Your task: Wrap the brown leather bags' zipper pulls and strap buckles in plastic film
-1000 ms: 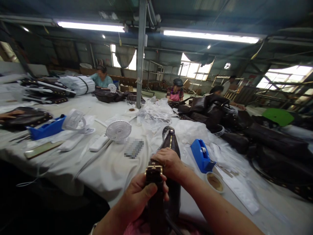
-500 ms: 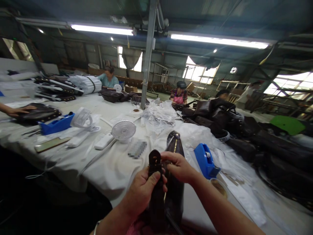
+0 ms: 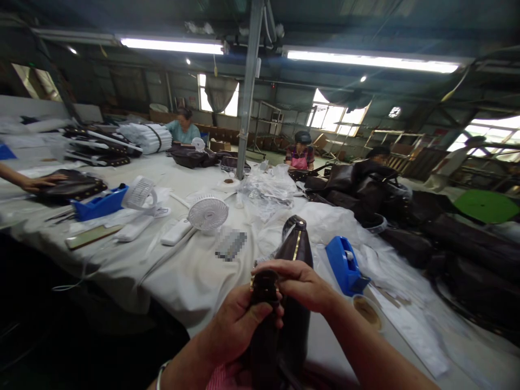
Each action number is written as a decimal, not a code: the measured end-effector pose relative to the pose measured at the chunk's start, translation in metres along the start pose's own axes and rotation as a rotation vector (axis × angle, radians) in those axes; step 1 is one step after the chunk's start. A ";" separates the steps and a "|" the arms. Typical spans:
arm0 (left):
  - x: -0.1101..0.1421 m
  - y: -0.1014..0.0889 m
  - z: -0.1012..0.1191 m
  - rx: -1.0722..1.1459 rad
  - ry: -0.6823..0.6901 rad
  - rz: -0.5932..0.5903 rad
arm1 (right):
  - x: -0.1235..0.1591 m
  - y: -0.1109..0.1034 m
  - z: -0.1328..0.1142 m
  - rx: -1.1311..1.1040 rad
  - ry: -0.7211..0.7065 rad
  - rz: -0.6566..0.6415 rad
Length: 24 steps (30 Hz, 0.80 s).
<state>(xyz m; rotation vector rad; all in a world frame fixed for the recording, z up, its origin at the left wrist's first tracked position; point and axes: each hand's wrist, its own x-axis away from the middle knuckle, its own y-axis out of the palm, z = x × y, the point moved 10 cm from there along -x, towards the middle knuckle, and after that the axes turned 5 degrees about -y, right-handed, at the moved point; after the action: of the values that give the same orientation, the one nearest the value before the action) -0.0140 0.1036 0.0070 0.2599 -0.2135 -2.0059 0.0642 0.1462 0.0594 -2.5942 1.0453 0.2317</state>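
A dark brown leather strap [image 3: 264, 346] with gold-coloured metal fittings stands in front of me. My left hand [image 3: 235, 322] is closed around it, thumb laid across its front. The fingers of my right hand [image 3: 303, 281] are bent over the strap's upper end and press on it; their tips are partly hidden behind it. Right behind the strap, a dark brown leather bag [image 3: 298, 319] stands lengthwise, its gold zipper [image 3: 298, 244] running along the top. The lower parts of both strap and bag are lost in shadow.
To the right are a blue tape dispenser [image 3: 343, 265], a round tub [image 3: 368, 311] and piled dark bags [image 3: 406, 227]. Ahead lie clear plastic wrapping [image 3: 272, 189] and a white fan [image 3: 208, 213]. A co-worker's hand [image 3: 44, 181] rests on a bag at left. A metal post [image 3: 246, 108] rises behind.
The strap's end, upright before, is now bent over under my right fingers, and gold fittings show at its sides. My right hand has moved from beside the strap to over its top.
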 end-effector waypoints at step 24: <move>0.013 0.009 -0.029 0.094 -0.293 0.017 | -0.013 0.033 0.039 1.109 -0.213 -0.253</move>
<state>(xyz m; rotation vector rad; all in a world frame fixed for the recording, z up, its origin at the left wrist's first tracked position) -0.0040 0.0873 -0.0192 0.0212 -0.4942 -2.0143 0.0306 0.1466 0.0190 -1.6072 0.5069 -0.1187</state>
